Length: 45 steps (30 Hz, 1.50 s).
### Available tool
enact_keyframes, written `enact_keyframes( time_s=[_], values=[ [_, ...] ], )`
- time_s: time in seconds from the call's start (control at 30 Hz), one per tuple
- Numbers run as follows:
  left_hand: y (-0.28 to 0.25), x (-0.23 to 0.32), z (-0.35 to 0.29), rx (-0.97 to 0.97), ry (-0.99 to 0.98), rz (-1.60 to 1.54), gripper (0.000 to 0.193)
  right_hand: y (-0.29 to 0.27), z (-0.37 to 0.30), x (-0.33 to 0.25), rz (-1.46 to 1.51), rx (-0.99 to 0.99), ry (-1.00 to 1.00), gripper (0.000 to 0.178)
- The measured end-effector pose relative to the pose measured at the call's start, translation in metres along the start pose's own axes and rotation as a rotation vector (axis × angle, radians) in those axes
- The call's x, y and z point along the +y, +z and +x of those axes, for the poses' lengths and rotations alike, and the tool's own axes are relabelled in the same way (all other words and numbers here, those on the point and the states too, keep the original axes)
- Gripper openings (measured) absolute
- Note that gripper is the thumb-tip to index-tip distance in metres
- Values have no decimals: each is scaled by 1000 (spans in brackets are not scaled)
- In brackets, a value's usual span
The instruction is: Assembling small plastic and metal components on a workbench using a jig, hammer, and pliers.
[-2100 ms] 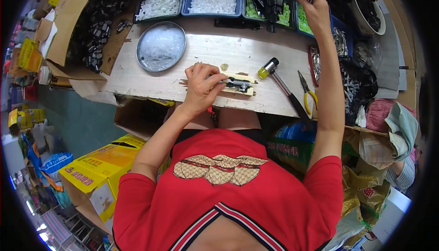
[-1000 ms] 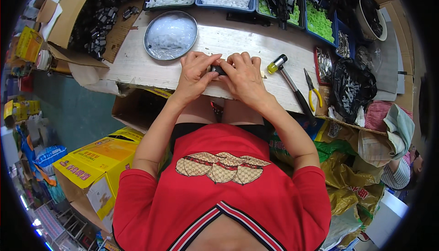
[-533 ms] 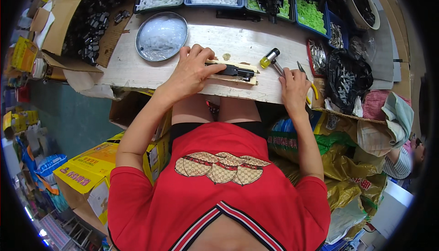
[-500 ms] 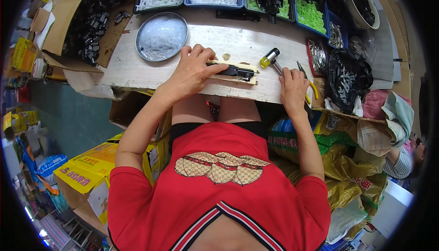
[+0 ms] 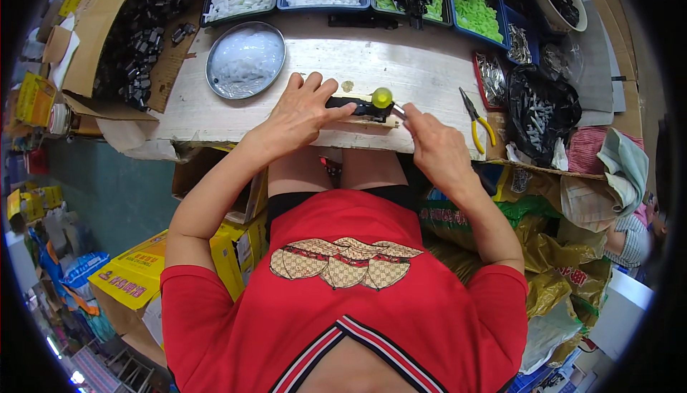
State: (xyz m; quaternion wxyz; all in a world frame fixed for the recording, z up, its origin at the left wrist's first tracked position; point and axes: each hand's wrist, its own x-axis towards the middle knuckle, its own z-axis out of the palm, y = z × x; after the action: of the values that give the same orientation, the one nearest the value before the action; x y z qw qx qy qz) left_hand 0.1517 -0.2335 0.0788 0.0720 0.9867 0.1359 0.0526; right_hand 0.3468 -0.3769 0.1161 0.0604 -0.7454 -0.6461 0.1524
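A small hammer with a yellow-green round face is in my right hand, its fingers wrapped round the handle. The hammer head is over the right end of a long black part; I cannot tell whether they touch. That part lies in a pale wooden block near the table's front edge. My left hand holds the part's left end down, thumb along it and the other fingers bent beyond it. The hand hides that end.
Yellow-handled pliers lie right of my right hand. A round metal dish with a clear bag of white stuff stands left. Blue bins of white and green pieces line the back. A carton of black parts and a black bag flank the table.
My right hand has lifted the hammer off the table and brought it left over the black part. My left hand stays on the part. The pliers remain lying at the right.
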Motion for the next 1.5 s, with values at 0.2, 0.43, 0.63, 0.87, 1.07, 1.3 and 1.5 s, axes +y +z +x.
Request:
enact_keyframes(
  time_s=[0.2,0.43,0.63,0.87,1.07,1.3,1.5],
  values=[
    [-2,1,3,-5,45,22,49,25,-7,2,-78,144,-59,28],
    [-3,2,3,13,17,31,40,25,-8,1,-134,254,-152,26],
    [1,-8,6,48,-48,-229,40,27,-3,4,-129,191,-157,24],
    [8,-7,4,197,-204,-436,62,24,13,-10,250,412,-327,35],
    [19,3,-7,330,-305,-482,68,9,28,-19,304,364,-226,24],
    [42,42,-15,738,-271,-140,31,-5,58,-22,190,-60,-116,25],
    [69,68,-5,655,-156,-142,33,11,64,-39,119,-84,-216,26]
  ],
)
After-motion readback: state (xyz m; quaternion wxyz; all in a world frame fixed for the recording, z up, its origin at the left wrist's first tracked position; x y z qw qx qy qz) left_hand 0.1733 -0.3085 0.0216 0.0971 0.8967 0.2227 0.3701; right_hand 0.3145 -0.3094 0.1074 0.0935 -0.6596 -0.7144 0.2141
